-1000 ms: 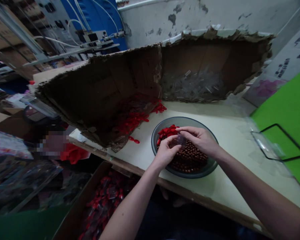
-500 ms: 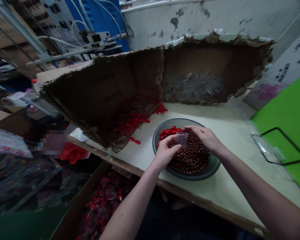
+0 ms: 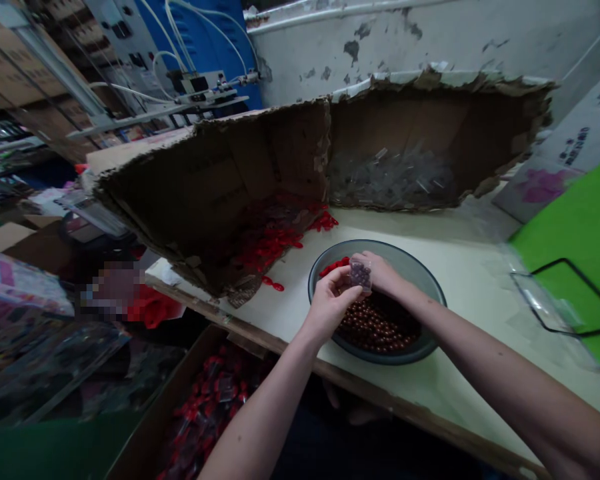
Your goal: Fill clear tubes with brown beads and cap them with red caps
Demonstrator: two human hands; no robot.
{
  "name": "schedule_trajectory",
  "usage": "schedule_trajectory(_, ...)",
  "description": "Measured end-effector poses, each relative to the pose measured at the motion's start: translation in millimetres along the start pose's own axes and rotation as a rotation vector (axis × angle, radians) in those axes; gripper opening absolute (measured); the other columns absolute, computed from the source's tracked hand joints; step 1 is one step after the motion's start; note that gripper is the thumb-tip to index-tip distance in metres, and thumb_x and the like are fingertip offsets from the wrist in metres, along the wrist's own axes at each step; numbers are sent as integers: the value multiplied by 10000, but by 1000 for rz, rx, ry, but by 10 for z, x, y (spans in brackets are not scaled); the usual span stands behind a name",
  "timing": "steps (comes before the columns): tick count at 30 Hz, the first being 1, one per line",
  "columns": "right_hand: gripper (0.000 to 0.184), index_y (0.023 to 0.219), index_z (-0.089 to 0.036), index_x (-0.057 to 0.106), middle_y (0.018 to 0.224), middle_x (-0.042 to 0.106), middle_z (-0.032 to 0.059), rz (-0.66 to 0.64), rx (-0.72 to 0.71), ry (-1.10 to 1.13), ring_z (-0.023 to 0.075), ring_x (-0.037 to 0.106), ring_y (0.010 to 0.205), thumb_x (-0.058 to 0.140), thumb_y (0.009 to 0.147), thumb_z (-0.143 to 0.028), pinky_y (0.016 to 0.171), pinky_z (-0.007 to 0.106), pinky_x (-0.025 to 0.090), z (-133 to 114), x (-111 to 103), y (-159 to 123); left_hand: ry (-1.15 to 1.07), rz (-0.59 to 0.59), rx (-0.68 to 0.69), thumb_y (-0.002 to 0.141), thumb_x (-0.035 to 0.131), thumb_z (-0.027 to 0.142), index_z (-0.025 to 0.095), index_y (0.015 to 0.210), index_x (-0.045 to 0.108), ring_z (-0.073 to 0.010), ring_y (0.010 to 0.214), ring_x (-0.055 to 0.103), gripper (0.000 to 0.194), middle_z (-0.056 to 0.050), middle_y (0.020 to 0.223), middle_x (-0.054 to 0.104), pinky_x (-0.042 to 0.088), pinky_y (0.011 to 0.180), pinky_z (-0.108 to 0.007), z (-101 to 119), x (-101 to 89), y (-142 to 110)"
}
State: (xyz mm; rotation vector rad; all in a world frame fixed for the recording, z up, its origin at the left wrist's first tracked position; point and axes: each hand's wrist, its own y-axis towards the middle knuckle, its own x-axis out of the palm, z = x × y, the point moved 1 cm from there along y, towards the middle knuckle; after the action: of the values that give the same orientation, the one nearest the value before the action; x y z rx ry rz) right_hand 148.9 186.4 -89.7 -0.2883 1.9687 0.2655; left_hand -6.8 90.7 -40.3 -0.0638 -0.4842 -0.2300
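- Head view, the hands: the left hand (image 3: pixel 331 303) is curled, its fingers pinching a small clear cup (image 3: pixel 361 275) from the 9 o'clock side; the right hand (image 3: pixel 380 273) closes on the cup from 3 o'clock.
- The cup holds brown beads and sits above a gray bowl (image 3: pixel 427 280) on the desk (image 3: pixel 467 293).
- In the bowl, more brown beads (image 3: pixel 380 327) lie at 6 o'clock, red pieces (image 3: pixel 334 267) at 10 o'clock.
- Beyond the bowl, at 11 o'clock, stands a torn cardboard box (image 3: pixel 260 153) with red pieces (image 3: pixel 275 240) and clear plastic pieces (image 3: pixel 390 179) inside.
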Motion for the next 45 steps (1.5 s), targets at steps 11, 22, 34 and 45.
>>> schedule_trajectory(11,287,959,-193,623,937,703,42,86,124,627,153,620,721,626,794,-428,590,250,444,49,-309,-268,7,13,-26,684,755,239,132,1064,622,-137,753,659,417,-52,923,683,519,761,-275,-74,-21,4)
schedule_trajectory(22,253,943,-232,720,814,689,1,34,307,1539,91,612,704,771,735,-366,617,169,483,-116,-748,-822,-39,-5,8,810,664,351,166,928,558,-153,817,668,244,-41,913,678,520,707,-250,-215,72,34)
schedule_trajectory(34,268,991,-249,663,878,688,-11,59,218,1347,103,627,729,725,780,-403,666,200,493,-260,-759,-957,89,-86,-14,835,619,397,161,1047,581,-104,697,591,320,-41,914,629,502,609,-218,-170,186,10)
schedule_trajectory(45,305,991,-205,677,978,707,46,20,80,1013,199,642,909,671,808,-448,827,323,501,-313,-762,-928,249,-62,-18,880,546,404,186,1060,591,-82,627,486,286,9,756,563,372,576,-192,-174,172,0)
